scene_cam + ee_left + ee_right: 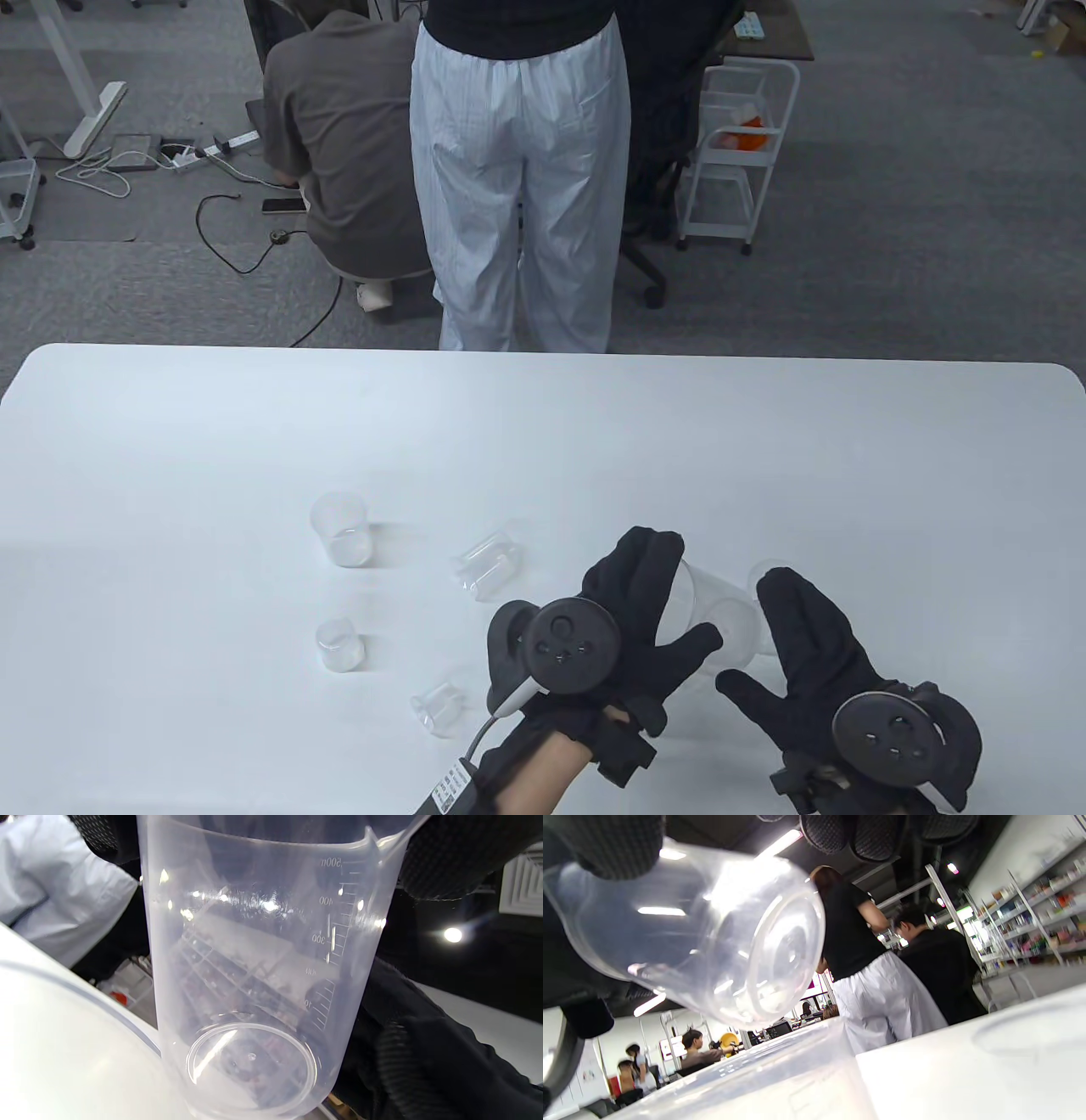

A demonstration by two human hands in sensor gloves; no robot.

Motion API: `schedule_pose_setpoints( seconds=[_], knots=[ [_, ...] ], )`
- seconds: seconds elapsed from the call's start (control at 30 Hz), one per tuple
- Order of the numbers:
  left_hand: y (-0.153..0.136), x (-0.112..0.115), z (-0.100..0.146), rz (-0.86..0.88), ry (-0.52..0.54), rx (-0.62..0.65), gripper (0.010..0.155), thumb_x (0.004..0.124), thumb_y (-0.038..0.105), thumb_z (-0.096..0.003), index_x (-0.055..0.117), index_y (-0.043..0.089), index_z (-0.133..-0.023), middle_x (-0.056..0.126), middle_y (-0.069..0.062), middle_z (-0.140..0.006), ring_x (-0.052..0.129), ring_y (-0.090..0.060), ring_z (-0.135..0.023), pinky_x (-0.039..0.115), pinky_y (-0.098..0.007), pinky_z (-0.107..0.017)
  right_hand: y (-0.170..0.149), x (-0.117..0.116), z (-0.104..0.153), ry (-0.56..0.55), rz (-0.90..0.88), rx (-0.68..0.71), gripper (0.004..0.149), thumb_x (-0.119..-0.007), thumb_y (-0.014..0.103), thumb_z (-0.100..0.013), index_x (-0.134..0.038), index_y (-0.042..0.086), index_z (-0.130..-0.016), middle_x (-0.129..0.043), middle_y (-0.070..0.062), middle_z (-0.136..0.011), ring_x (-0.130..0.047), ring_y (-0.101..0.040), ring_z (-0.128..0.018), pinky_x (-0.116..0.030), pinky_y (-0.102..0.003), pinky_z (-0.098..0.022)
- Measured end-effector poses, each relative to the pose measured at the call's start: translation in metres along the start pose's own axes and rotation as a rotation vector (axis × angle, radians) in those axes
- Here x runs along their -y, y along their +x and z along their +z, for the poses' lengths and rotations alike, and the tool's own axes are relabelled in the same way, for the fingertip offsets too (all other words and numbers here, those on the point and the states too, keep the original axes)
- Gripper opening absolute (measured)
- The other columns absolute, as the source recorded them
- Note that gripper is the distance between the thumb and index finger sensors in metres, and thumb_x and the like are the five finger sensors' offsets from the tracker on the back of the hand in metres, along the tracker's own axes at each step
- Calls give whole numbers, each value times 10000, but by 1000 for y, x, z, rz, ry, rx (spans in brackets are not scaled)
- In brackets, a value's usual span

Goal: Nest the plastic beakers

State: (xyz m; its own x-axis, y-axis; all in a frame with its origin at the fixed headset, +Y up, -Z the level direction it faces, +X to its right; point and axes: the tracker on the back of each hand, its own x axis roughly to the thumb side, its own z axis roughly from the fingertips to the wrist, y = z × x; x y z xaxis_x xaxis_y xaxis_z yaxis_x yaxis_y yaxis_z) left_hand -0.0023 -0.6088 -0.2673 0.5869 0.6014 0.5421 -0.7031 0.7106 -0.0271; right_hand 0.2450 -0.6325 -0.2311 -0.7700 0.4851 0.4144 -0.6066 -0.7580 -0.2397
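Observation:
My left hand (685, 592) grips a clear 500 ml beaker (702, 596) and holds it tilted above the table (543, 424). The left wrist view looks through its wall (254, 963), with gloved fingers (445, 861) around the rim. In the right wrist view this beaker (712, 942) hangs with its base toward the camera. My right hand (755, 632) lies beside it with fingers stretched out and thumb spread, over a larger clear beaker (763, 1073) that is lying low. I cannot tell whether the hand touches it.
Several more clear beakers are on the table to the left: one upright (341, 528), one on its side (488, 564), a small one upright (339, 643), and a small one on its side (437, 707). People stand and sit beyond the far edge.

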Motion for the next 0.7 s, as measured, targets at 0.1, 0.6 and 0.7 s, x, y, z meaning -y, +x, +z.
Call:
schedule_pose_setpoints(
  seconds=[0.1, 0.6, 0.7],
  knots=[
    [0, 0, -1, -100, 1, 14, 849, 726, 651, -449, 447, 159, -1081, 419, -220, -1119, 592, -560, -959, 625, -620, -637, -16, -5, 1, 4, -109, -57, 883, -788, 620, -421, -384, 136, -1039, -493, -176, -1133, -609, -457, -997, -564, -618, -672],
    [-8, 28, -7, -375, -198, -4, 845, 726, 658, -441, 466, 173, -1082, 424, -209, -1128, 591, -548, -976, 613, -617, -658, -50, -26, 12, 10, -285, -142, 853, -761, 617, -445, -403, 115, -1034, -505, -197, -1119, -613, -475, -976, -564, -623, -651],
    [-11, 41, -9, -405, -262, -15, 846, 719, 660, -442, 463, 171, -1083, 420, -212, -1128, 585, -549, -977, 601, -623, -663, -50, -27, 14, 10, -283, -143, 852, -759, 617, -446, -402, 115, -1035, -506, -198, -1119, -613, -476, -975, -563, -623, -651]
  ],
)
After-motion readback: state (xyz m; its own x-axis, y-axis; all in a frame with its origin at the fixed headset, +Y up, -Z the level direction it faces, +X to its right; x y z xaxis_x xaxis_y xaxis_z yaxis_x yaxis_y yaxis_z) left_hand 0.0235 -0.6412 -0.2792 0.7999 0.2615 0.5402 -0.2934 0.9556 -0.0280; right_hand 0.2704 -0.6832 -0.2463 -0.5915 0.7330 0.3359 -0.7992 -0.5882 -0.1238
